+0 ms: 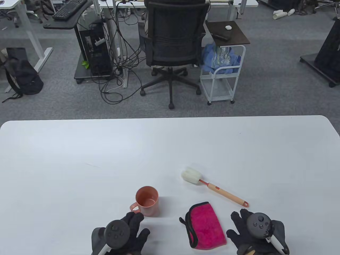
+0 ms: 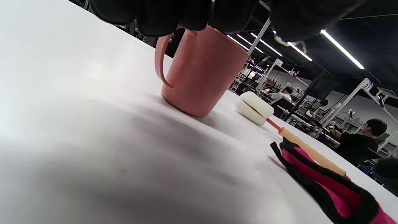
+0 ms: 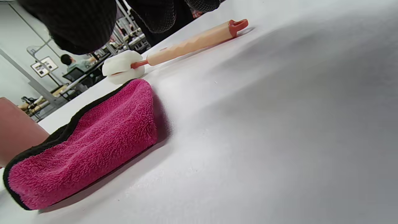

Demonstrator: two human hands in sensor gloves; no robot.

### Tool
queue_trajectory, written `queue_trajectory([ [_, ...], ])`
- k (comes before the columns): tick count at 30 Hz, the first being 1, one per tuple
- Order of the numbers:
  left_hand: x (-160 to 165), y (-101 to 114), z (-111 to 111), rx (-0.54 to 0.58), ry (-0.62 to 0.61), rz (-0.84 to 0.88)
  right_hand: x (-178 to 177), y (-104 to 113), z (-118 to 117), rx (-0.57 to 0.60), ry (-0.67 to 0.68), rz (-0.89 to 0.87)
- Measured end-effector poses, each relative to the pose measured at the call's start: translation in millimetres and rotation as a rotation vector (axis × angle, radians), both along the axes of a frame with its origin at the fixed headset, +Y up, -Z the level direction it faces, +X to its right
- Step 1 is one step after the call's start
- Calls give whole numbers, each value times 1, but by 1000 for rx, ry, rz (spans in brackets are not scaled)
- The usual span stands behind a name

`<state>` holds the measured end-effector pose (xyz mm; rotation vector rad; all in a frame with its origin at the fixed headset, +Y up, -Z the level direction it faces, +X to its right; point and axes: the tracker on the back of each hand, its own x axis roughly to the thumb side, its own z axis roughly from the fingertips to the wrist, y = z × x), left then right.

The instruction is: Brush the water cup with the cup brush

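A pink water cup (image 1: 147,200) stands upright on the white table (image 1: 79,164), its handle (image 1: 134,206) toward my left hand (image 1: 124,231). My left hand lies flat and open just in front of the cup, fingertips close to the handle; the left wrist view shows the cup (image 2: 202,74) under my fingers (image 2: 174,15). The cup brush (image 1: 215,187), with a white sponge head (image 1: 190,175) and wooden handle, lies to the right of the cup. My right hand (image 1: 252,231) is open and empty, just short of the brush handle's end (image 3: 238,25).
A folded magenta cloth (image 1: 205,225) with black trim lies between my hands, also in the right wrist view (image 3: 90,140). Beyond the table's far edge stand an office chair (image 1: 172,47) and a small white cart (image 1: 225,66).
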<state>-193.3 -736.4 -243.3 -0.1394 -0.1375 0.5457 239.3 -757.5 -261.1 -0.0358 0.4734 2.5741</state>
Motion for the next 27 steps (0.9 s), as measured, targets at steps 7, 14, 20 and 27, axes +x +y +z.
queue_trajectory([
  [7,1,-1,1,-9,-6,7,2,-2,1,-12,-7,-48],
  [14,0,-4,-1,-50,-15,31,2,-3,1,-18,-12,-68],
  [20,-1,-4,0,-57,-21,50,0,-1,0,2,-18,-60],
  [27,0,-5,0,-88,-47,88,-9,13,-33,21,17,33],
])
